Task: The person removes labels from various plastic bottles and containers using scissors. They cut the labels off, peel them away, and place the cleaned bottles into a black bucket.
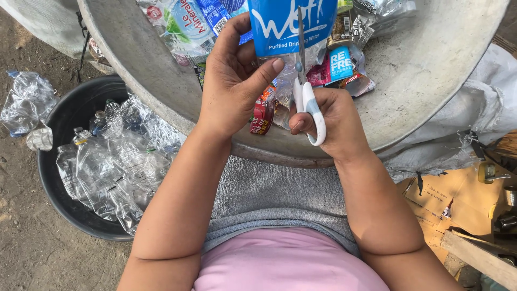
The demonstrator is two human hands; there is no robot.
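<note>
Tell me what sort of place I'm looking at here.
Probably an outdoor spot for sorting plastic waste: bare dirt ground, a black tub of crushed clear bottles, and a metal basin of cut labels. The right hand holds scissors.

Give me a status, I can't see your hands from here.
Left hand grips blue-labelled bottle. Right hand works scissors, blades on the label. Metal basin of cut labels below; nothing blocking.

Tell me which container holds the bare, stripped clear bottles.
The black tub on the ground at left; the grey metal basin holds only peeled labels.
</note>
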